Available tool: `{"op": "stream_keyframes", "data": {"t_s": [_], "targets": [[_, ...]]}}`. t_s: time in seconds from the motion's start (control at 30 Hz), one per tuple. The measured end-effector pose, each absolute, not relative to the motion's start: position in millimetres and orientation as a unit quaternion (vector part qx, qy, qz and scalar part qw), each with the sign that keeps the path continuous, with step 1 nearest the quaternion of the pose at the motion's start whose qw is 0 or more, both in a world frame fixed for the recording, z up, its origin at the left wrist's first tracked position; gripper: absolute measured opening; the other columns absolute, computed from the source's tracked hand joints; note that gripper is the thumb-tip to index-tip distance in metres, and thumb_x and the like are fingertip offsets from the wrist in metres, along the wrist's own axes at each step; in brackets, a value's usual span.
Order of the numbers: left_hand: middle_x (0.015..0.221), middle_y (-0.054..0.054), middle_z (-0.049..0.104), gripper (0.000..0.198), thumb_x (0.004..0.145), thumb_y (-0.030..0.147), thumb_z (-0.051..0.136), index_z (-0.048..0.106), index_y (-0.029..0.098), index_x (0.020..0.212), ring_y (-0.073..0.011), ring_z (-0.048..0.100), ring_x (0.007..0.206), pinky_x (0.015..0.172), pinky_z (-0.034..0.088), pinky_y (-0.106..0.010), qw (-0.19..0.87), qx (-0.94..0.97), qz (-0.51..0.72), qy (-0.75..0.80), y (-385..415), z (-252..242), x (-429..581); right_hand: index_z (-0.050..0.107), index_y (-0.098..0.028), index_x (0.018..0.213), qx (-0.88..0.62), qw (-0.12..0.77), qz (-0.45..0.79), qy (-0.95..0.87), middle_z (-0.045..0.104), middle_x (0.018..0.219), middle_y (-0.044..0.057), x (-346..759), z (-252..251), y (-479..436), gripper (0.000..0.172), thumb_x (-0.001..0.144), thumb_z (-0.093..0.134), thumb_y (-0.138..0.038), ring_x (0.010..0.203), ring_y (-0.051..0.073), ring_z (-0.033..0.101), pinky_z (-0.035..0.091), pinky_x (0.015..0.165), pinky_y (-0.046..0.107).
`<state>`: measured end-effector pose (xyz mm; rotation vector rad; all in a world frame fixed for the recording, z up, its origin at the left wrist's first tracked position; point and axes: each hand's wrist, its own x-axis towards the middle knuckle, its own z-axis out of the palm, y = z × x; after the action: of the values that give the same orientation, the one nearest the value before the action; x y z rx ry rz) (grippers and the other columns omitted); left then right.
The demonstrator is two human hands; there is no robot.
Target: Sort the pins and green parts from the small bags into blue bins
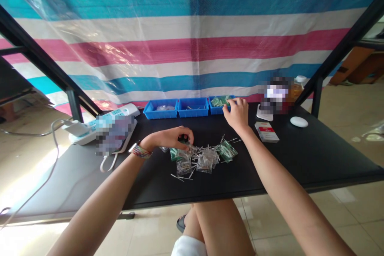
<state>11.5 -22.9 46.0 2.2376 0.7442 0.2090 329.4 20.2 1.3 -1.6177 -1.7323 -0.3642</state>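
Note:
My left hand [172, 137] is low over the left end of a pile, fingers curled and thumb meeting them. Whatever is pinched there is too small to make out. Beneath it lies a green packet [174, 154]. The pile holds loose silver rivets [196, 152] with thin pins, small clear bags [207, 160] of parts and another green packet [227, 151]. My right hand [238, 115] reaches over the right blue bin [213, 110], fingers bent and slightly apart above the green packets [220, 101] in it. Nothing shows in its grip.
The middle blue bin [193, 113] holds a few thin parts; the left blue bin [160, 114] holds clear bags. A power strip [103, 124] with cables lies left. At right are a cigarette pack [267, 132], a white oval object [299, 122] and a bottle [299, 84].

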Motion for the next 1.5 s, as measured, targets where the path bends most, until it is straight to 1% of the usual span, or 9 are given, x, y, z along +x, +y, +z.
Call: {"op": "stream_keyframes", "data": {"t_s": [0.23, 0.47, 0.63, 0.83, 1.0, 1.23, 1.3, 1.4, 1.5], "targets": [[0.08, 0.0, 0.067, 0.027, 0.082, 0.036, 0.082, 0.064, 0.019, 0.09, -0.0124, 0.061, 0.068, 0.061, 0.045, -0.023, 0.533, 0.735, 0.249, 0.337, -21, 32, 19, 0.072, -0.018, 0.115, -0.532, 0.47, -0.063, -0.701, 0.069, 0.12, 0.017, 304, 13, 8, 0.025, 0.097, 0.055, -0.023, 0.121, 0.034, 0.06, 0.046, 0.109, 0.051], [0.075, 0.002, 0.062, 0.032, 0.083, 0.038, 0.086, 0.062, 0.017, 0.09, -0.0088, 0.057, 0.06, 0.054, 0.044, -0.02, 0.535, 0.663, 0.389, 0.352, -24, 26, 27, 0.069, -0.021, 0.108, -0.397, 0.491, 0.395, -0.667, 0.072, 0.089, 0.003, 243, 17, -36, 0.028, 0.088, 0.074, -0.041, 0.07, 0.018, 0.068, 0.056, 0.059, 0.029], [0.069, 0.004, 0.058, 0.037, 0.081, 0.041, 0.087, 0.057, 0.018, 0.084, -0.0077, 0.053, 0.054, 0.052, 0.043, -0.021, 0.55, 0.64, 0.413, 0.342, -29, 31, 30, 0.068, -0.02, 0.095, -0.333, 0.487, 0.526, -0.612, 0.07, 0.079, 0.001, 225, 11, -50, 0.031, 0.088, 0.076, -0.05, 0.063, 0.016, 0.068, 0.059, 0.057, 0.029], [0.051, 0.004, 0.051, 0.045, 0.086, 0.046, 0.078, 0.05, 0.018, 0.064, -0.0083, 0.046, 0.048, 0.05, 0.034, -0.022, 0.558, 0.634, 0.389, 0.368, -30, 31, 28, 0.075, -0.021, 0.099, -0.34, 0.509, 0.405, -0.679, 0.074, 0.085, 0.004, 231, 13, -49, 0.026, 0.097, 0.07, -0.047, 0.068, 0.018, 0.072, 0.063, 0.066, 0.033], [0.061, -0.008, 0.069, 0.057, 0.097, 0.062, 0.056, 0.068, 0.015, 0.066, -0.0134, 0.055, 0.049, 0.048, 0.036, -0.026, 0.562, 0.634, 0.366, 0.384, -28, 32, 26, 0.079, -0.027, 0.117, -0.34, 0.482, 0.176, -0.788, 0.076, 0.117, 0.009, 242, 16, -53, 0.025, 0.107, 0.057, -0.033, 0.106, 0.024, 0.075, 0.06, 0.1, 0.039], [0.078, -0.004, 0.073, 0.033, 0.083, 0.048, 0.082, 0.075, 0.016, 0.088, -0.0124, 0.063, 0.058, 0.053, 0.044, -0.023, 0.55, 0.614, 0.414, 0.386, -30, 36, 28, 0.075, -0.027, 0.128, -0.322, 0.471, 0.127, -0.811, 0.073, 0.13, 0.009, 243, 19, -50, 0.034, 0.102, 0.056, -0.018, 0.121, 0.024, 0.07, 0.057, 0.109, 0.041], [0.08, -0.004, 0.073, 0.034, 0.081, 0.046, 0.084, 0.074, 0.015, 0.091, -0.0116, 0.063, 0.058, 0.053, 0.045, -0.023, 0.543, 0.586, 0.461, 0.388, -25, 33, 25, 0.074, -0.023, 0.126, -0.344, 0.485, 0.147, -0.791, 0.073, 0.129, 0.01, 246, 21, -45, 0.035, 0.098, 0.056, -0.015, 0.115, 0.024, 0.072, 0.059, 0.102, 0.04], [0.083, -0.003, 0.074, 0.037, 0.079, 0.045, 0.084, 0.071, 0.015, 0.096, -0.0101, 0.064, 0.057, 0.053, 0.045, -0.021, 0.501, 0.538, 0.536, 0.415, -16, 29, 19, 0.077, -0.019, 0.099, -0.42, 0.442, 0.208, -0.765, 0.077, 0.101, 0.008, 258, 24, -33, 0.018, 0.091, 0.061, -0.017, 0.083, 0.02, 0.072, 0.059, 0.077, 0.032], [0.087, -0.003, 0.076, 0.041, 0.08, 0.042, 0.083, 0.068, 0.016, 0.108, -0.0106, 0.067, 0.058, 0.053, 0.046, -0.02, 0.449, 0.485, 0.597, 0.454, -7, 27, 11, 0.074, -0.018, 0.081, -0.469, 0.363, 0.232, -0.771, 0.075, 0.08, 0.004, 274, 28, -21, 0.01, 0.086, 0.065, -0.02, 0.071, 0.018, 0.067, 0.051, 0.07, 0.029]]}}
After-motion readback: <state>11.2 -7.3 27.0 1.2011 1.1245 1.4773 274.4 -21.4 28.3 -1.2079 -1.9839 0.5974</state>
